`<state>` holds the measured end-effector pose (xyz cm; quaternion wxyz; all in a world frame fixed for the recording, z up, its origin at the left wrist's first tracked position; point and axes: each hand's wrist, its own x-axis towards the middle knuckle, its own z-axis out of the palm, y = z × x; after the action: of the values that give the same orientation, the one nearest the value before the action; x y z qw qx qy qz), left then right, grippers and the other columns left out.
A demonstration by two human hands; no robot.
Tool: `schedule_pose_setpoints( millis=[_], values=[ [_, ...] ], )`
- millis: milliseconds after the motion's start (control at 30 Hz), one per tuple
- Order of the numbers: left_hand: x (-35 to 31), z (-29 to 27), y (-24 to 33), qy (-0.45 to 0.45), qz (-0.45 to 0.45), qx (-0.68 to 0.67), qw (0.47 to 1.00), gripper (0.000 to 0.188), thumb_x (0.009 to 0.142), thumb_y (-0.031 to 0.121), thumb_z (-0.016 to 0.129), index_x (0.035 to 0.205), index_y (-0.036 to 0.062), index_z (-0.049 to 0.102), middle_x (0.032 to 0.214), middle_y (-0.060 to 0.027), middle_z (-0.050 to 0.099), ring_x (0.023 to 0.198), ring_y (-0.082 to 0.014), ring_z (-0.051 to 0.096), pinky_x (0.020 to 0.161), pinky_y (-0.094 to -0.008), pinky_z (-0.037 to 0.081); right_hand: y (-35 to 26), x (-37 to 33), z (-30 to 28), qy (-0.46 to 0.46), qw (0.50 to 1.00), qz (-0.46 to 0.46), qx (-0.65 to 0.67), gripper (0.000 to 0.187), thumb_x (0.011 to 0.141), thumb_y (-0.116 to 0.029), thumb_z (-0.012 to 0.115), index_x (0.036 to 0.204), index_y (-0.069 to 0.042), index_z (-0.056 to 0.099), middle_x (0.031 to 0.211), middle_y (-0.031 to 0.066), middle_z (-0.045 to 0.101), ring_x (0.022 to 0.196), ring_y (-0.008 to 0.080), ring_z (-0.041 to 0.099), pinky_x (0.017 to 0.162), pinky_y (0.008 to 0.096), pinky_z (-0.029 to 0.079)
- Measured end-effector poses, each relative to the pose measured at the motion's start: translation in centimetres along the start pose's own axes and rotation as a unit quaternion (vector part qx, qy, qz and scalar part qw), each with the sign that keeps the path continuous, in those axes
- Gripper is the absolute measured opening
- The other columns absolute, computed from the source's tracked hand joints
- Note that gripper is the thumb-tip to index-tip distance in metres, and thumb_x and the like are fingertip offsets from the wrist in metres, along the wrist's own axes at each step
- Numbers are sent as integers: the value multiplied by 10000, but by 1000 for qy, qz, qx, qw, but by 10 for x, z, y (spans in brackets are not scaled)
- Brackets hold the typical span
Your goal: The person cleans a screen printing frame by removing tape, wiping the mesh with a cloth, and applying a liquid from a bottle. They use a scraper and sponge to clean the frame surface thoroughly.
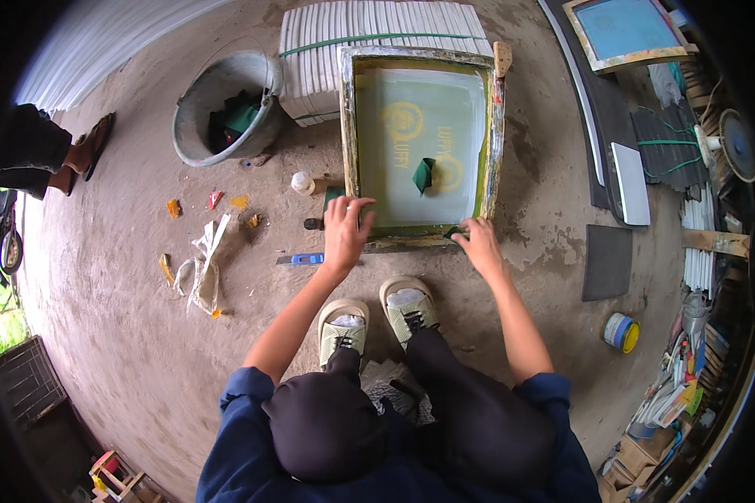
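Note:
In front of my feet lies a wooden silk-screen frame (497, 126) with pale mesh and yellowish printed markings. A dark green scrap (424, 175) rests on the mesh. My left hand (344, 233) is curled over the frame's near left corner, thumb on the inner side. Beside those fingers shows another green piece (334, 194), partly covered. At the near right corner my right hand (480, 245) pinches a small dark green scrap (455, 232) against the frame's edge. Whether that scrap is cloth or tape I cannot tell.
Left of the frame are a blue cutter knife (302, 259), a white-capped bottle (303, 183), a bucket (195, 126) and a torn white plastic bag (203, 272). A strapped stack of white sheets (377, 23) stands behind. Another person's feet (80, 155) are far left; a paint tin (622, 333) lies right.

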<state>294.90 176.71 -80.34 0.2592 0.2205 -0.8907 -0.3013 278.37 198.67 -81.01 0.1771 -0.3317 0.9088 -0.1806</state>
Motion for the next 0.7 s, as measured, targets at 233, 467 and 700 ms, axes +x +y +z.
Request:
schedule_pose_setpoints(
  millis=[233,467,700],
  values=[
    [58,59,27,-68,165,128,976,404,696,47,639,1073,162,554,1133,-70,452,1045,-291,444,860,-414,385,-4,-8,-3,-39,997,-51,-31,199,760,-89,670,935,-19,604,939,142,586,922,319,539,818,401,449],
    [64,47,16,-98,82,-45,991,390,626,-72,561,968,115,582,946,-71,546,926,-263,535,790,-397,453,-9,10,-10,74,981,44,172,138,845,-89,596,933,17,601,762,126,645,743,242,612,702,341,469],
    [-1,-4,-5,-176,92,22,980,430,636,-71,531,1033,94,555,982,-61,571,980,-253,520,851,-384,411,-37,25,-1,-31,849,133,511,196,895,-49,516,1041,63,587,819,62,623,705,128,598,656,273,469]
  ],
)
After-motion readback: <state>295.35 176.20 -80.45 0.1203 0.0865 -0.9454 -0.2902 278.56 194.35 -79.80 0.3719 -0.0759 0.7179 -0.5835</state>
